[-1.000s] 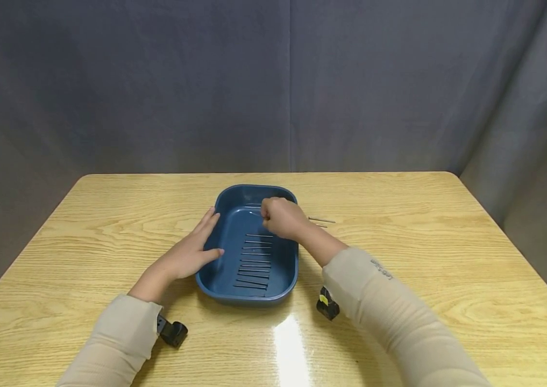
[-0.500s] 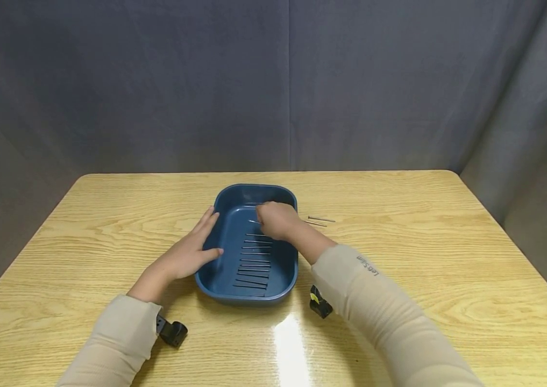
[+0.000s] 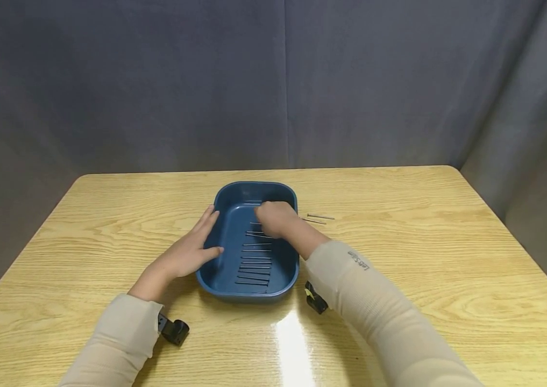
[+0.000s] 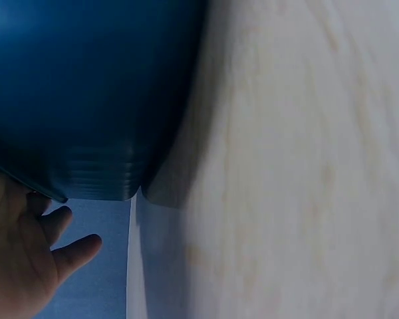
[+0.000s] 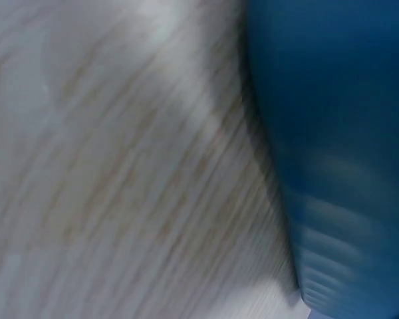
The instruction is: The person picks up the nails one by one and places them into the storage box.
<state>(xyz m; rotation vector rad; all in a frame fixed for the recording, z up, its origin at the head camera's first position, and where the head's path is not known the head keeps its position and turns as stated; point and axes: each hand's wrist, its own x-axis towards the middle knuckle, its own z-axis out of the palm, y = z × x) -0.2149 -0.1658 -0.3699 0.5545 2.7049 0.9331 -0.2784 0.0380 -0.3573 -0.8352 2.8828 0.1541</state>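
A deep blue rectangular tray [image 3: 232,247] stands on the table, holding a column of thin metal nails [image 3: 256,250] laid roughly parallel. My right hand [image 3: 277,219] reaches over its right rim with curled fingers; one nail [image 3: 255,223] sticks out leftward from beneath them, and the fingertips are hidden from the head camera. Along the left rim, my left hand [image 3: 190,252] rests with extended fingers, thumb over the inside. In the left wrist view its fingers [image 4: 76,256] show beside the tray's outer wall [image 4: 86,100]. The right wrist view shows only tray wall [image 5: 339,133] and tabletop.
Two loose nails [image 3: 320,216] lie on the wooden table [image 3: 423,242] just right of the tray. A grey curtain [image 3: 181,91] hangs behind the table's far edge. Each wrist carries a small black camera [image 3: 173,330].
My right hand has moved left and slightly toward me inside the tray, and the nail's end now shows at its fingers. The left hand stays in place.
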